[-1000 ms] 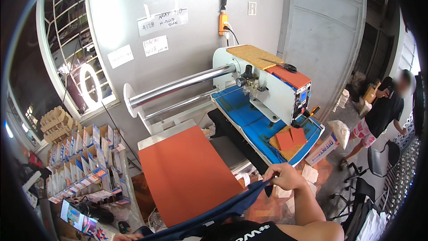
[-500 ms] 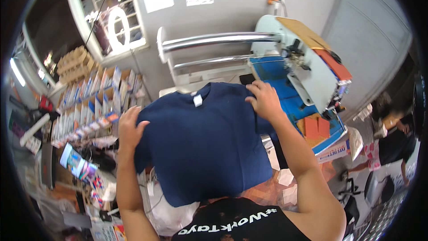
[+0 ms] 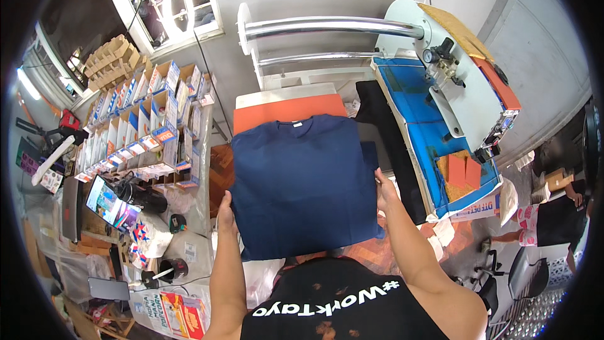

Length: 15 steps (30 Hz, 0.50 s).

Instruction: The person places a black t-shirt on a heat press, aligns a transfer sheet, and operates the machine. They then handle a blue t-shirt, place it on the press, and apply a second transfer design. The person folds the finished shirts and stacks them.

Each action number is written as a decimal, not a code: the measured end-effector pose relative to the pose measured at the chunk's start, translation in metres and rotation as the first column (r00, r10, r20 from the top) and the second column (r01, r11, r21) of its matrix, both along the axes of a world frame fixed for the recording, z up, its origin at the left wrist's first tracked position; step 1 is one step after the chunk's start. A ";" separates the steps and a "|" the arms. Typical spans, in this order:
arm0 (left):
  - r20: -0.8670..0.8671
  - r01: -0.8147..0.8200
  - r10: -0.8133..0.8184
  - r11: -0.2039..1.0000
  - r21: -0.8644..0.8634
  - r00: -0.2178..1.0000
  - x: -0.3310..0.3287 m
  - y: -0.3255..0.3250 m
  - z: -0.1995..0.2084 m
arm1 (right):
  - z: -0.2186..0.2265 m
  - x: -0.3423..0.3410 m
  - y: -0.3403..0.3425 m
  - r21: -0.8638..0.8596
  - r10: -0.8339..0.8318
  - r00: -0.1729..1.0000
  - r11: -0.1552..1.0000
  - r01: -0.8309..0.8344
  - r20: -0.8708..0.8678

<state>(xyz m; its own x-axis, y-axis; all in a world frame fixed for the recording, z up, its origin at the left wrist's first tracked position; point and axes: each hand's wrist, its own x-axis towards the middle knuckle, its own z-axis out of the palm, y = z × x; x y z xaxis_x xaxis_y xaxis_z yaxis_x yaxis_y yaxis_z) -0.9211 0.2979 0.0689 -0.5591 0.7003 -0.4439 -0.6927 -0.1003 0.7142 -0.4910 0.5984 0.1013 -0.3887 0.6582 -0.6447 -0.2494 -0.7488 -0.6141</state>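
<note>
A navy blue T-shirt [image 3: 302,192] is spread in front of me, its neckline and white label at the far end. Its upper part lies over an orange pad [image 3: 286,107], and its lower part reaches back toward my body. My left hand [image 3: 228,219] is at the left side edge, thumb up, its other fingers mostly hidden by the cloth. At the right side edge, below the sleeve, my right hand [image 3: 385,192] grips the fabric. How tightly the fingers close under the shirt is hidden.
A press machine with a chrome bar [image 3: 333,26] stands behind; its blue bed [image 3: 409,107] is to the right. Black cloth [image 3: 399,157] hangs between shirt and bed. Boxes of packets [image 3: 135,129] and a lit screen [image 3: 108,203] stand left. A person [image 3: 557,214] is at far right.
Both hands have moved from the shirt's shoulders down to its sides. The shirt now lies flatter, and the orange pad shows beyond the collar. The view has shifted, too.
</note>
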 end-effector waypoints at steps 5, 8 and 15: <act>-0.727 -0.397 0.080 0.875 -0.276 0.682 -0.021 -0.016 0.007 | -0.007 0.012 -0.003 0.526 -0.247 0.862 0.850 -0.027 0.443; -0.779 -0.445 0.006 0.823 -0.353 0.628 -0.008 -0.049 0.013 | 0.000 0.030 -0.030 0.546 -0.250 0.810 0.832 -0.100 0.530; -0.675 -0.377 -0.017 0.819 -0.433 0.738 0.032 -0.103 0.012 | 0.020 0.062 -0.088 0.329 -0.137 0.960 0.943 0.050 0.244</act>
